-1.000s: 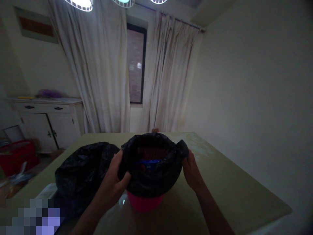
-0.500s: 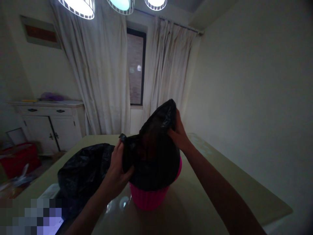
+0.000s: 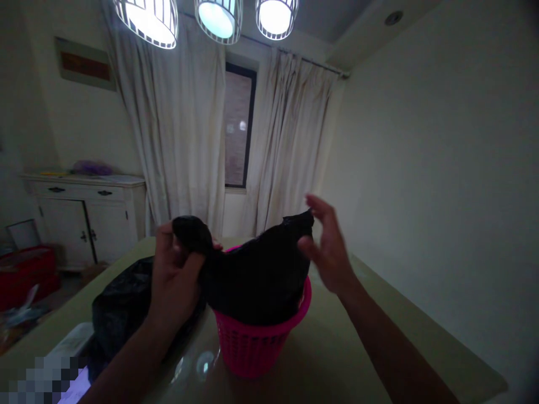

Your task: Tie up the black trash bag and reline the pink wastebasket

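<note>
Left hand (image 3: 174, 269) closed on a bunched corner of the black liner (image 3: 252, 275), fist raised above the near-left rim of the pink basket (image 3: 252, 342). Right hand (image 3: 330, 247) open, fingers spread, thumb and forefinger just at the far-right peak of the liner; impossible to tell whether pinching or only touching. Liner itself half lifted, its lower part sunk inside the basket, its upper edge stretched between the two hands. Basket upright near the middle of the worktop (image 3: 379, 336).

Best handled, by the look of it, with an even pull on both corners, straight up rather than sideways, since a light basket like this would likely tip or slide on the glossy surface. Firmer pinch wanted on the right before any lift. Worth keeping the mouth gathered high, so nothing inside spills. Slow going advised: thin film, prone to tearing on the basket's mesh.

Left of the basket, touching or nearly touching it, a second black bag (image 3: 122, 308) lying slumped on the worktop. Farther off, a white cabinet (image 3: 84, 219) at far left, curtains (image 3: 177, 151) and a dark window (image 3: 238, 123) beyond.
</note>
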A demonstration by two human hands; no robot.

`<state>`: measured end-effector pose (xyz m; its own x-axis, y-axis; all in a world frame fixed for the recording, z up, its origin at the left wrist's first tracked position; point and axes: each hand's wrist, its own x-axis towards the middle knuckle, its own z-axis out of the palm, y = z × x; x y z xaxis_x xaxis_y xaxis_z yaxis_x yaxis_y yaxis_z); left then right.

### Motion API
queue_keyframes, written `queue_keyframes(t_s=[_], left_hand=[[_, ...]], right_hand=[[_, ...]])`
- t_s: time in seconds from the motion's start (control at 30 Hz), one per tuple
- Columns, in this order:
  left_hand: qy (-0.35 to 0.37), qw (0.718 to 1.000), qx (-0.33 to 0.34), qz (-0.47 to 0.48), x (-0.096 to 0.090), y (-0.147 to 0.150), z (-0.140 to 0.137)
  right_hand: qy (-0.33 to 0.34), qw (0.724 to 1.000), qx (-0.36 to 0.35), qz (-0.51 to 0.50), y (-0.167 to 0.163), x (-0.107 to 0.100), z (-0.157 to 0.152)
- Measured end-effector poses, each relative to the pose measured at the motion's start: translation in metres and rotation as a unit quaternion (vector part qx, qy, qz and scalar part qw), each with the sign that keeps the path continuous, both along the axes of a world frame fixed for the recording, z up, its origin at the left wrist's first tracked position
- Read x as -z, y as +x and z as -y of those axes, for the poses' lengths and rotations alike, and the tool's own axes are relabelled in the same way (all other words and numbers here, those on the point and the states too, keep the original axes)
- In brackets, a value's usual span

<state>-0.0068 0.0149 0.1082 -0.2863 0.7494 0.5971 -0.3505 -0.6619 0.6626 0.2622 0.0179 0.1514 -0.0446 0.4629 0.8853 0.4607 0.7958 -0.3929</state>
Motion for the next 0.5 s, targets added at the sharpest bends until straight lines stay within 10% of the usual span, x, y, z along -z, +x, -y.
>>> queue_keyframes(t_s=[0.17,0.37,0.5], left_hand=[[0.006,0.984,0.163,-0.073,0.004,0.008,0.012],[-0.022,0.943,0.128,-0.305,0.022,-0.026,-0.022],[-0.039,0.926,0.138,-0.350,0.027,-0.001,-0.034]], right_hand=[[-0.123,0.895,-0.117,0.412,-0.058,0.019,-0.010],[-0.211,0.924,-0.060,0.313,-0.056,0.031,-0.045],[-0.191,0.895,-0.088,0.394,-0.067,0.025,-0.040]])
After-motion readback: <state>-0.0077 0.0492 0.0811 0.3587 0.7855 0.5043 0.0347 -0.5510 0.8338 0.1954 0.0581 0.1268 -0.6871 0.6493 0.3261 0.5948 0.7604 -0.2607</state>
